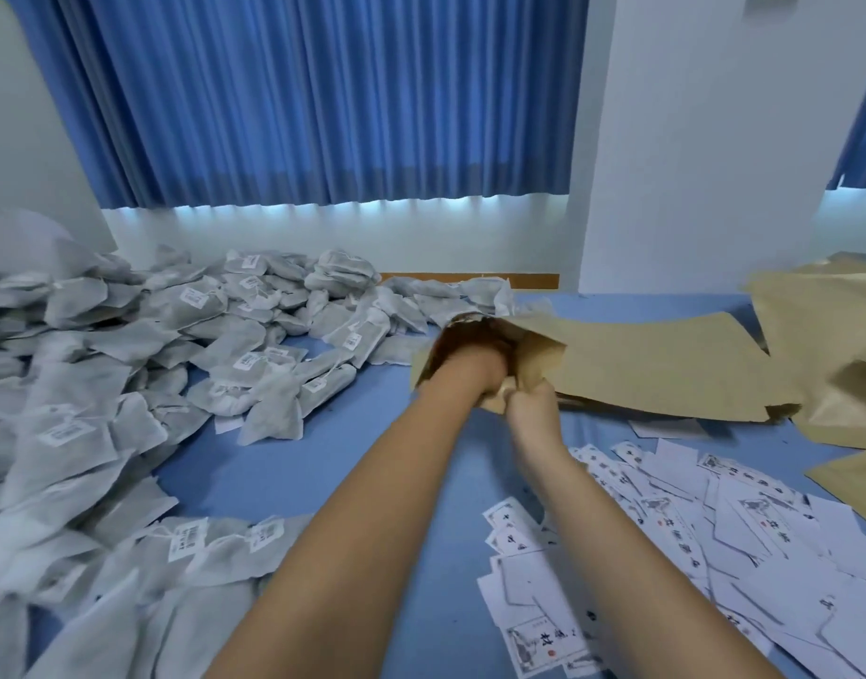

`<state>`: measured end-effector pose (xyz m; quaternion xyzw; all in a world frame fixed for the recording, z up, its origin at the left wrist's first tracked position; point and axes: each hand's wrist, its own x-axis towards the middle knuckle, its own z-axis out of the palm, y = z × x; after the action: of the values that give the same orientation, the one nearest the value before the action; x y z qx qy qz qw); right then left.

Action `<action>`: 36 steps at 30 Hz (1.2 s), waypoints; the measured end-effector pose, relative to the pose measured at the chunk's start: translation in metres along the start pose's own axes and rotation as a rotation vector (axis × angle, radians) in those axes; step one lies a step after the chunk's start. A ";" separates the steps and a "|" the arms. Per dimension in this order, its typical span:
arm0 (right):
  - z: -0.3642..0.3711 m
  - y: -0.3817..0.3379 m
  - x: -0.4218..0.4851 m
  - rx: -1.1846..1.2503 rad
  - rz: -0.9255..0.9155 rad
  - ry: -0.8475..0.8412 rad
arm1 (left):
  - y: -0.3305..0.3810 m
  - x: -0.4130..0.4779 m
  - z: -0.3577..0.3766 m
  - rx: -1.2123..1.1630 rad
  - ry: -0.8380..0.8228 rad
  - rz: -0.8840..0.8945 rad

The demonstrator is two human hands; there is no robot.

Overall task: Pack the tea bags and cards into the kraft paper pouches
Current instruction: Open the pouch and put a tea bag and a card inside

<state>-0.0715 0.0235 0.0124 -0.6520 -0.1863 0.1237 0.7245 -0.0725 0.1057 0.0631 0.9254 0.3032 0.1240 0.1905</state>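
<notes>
Pinching the lower lip of a kraft paper pouch (641, 370), the right hand (529, 409) has its grip clamped on the paper, and the pouch lies mouth-open on the blue counter (284, 463). The left hand (470, 370) reaches into that mouth, blurred and partly hidden, so I cannot tell whether its grip is apart or together. Grey tea bags (176, 345) are heaped on the left, printed cards (715, 521) lie scattered near right, and spare pouches (837, 360) lie far right.

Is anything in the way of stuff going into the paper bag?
Nothing visible is. The left hand is inside the mouth of the pouch, and the right hand pinches the rim to hold it open. What the left hand holds is hidden.
</notes>
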 end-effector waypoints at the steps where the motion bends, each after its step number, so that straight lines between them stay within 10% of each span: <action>1: 0.007 -0.003 0.006 0.024 0.006 0.019 | -0.004 -0.005 -0.003 0.010 0.031 0.063; 5: 0.028 -0.008 0.025 0.076 0.057 0.024 | -0.036 -0.030 -0.026 -0.128 0.394 0.327; 9: 0.041 -0.003 0.037 0.141 0.157 0.061 | -0.115 -0.038 -0.044 -0.649 0.798 -0.088; 14: 0.044 0.002 0.036 0.180 0.175 0.046 | -0.218 -0.044 -0.010 0.118 0.216 -0.761; 20: 0.040 0.000 0.030 0.166 0.172 -0.032 | -0.182 -0.034 -0.013 -0.440 0.676 -0.581; 24: 0.030 -0.003 0.027 0.114 0.167 -0.063 | -0.113 -0.046 -0.030 -0.666 1.032 0.164; 29: 0.007 -0.016 0.014 0.052 0.091 -0.122 | -0.043 -0.059 -0.020 -0.003 0.655 0.989; 36: -0.037 -0.030 -0.004 -0.071 -0.063 -0.129 | 0.012 -0.035 -0.003 0.103 0.202 0.271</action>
<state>-0.0611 -0.0147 0.0382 -0.6619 -0.2571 0.1360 0.6909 -0.0945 0.0763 0.0673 0.9492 0.1992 0.2253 0.0930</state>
